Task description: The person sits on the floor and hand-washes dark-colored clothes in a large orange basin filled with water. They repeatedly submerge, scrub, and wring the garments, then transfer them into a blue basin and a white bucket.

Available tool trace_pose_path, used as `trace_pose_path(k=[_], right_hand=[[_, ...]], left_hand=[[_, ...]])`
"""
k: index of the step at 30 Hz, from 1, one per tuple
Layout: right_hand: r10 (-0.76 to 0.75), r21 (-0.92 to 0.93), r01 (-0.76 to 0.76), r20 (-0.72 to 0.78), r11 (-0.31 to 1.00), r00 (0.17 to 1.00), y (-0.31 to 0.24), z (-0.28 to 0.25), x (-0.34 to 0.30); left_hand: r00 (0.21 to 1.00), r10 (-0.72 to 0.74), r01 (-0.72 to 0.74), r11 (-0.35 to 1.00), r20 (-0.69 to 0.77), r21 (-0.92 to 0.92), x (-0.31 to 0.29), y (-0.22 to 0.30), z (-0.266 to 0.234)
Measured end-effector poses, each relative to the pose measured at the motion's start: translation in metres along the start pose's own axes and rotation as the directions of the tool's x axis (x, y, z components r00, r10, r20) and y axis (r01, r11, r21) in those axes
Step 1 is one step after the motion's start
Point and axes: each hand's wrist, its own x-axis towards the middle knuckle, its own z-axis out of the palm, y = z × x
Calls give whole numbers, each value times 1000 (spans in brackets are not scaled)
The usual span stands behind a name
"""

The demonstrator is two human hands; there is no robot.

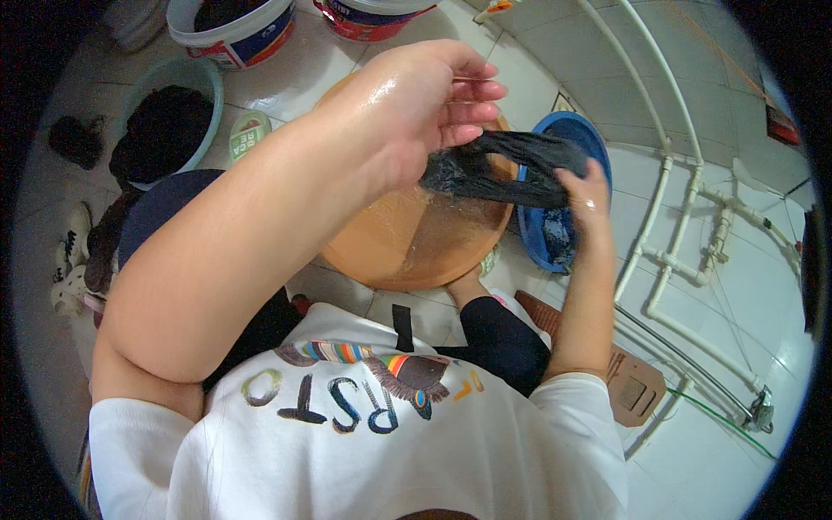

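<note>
A wet black cloth (498,186) is stretched above a large orange basin (381,251) that has water in it. My right hand (589,192), somewhat blurred, grips the cloth's right end. My left hand (459,100) is higher, over the basin's far side, its fingers apart and loosely bent with nothing visible in them. The cloth's left end passes beside the heel of that hand; whether it touches there I cannot tell. My left forearm hides much of the basin's left side.
A blue tub (530,238) with dark wet contents stands right of the basin. At the far left are a pale green basin (217,95) of dark clothes and a white bucket (234,43). White pipes (652,217) run along the right wall. A brown plastic stool (637,387) is beside me.
</note>
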Motion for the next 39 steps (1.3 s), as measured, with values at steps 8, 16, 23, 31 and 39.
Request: trace_pose_path(k=[8,16,23,31,39], right_hand=[[-43,-416,30,-22,909,999,245,140,33],[315,-640,-65,284,765,905,315,210,-33],[481,-731,80,523,677,704,251,168,16],[-22,-114,21,-11,993,1000,73,55,-7],[-380,379,462,-273,802,884,-122,-38,-75]], left_hand=[[1000,-12,13,1000,-25,9,11,-8,2],[998,-51,52,998,-38,26,14,-16,2],[998,-56,58,996,-34,69,10,-20,9],[979,176,-206,860,108,466,24,-27,5],[943,156,-265,-188,295,946,61,-69,-29]])
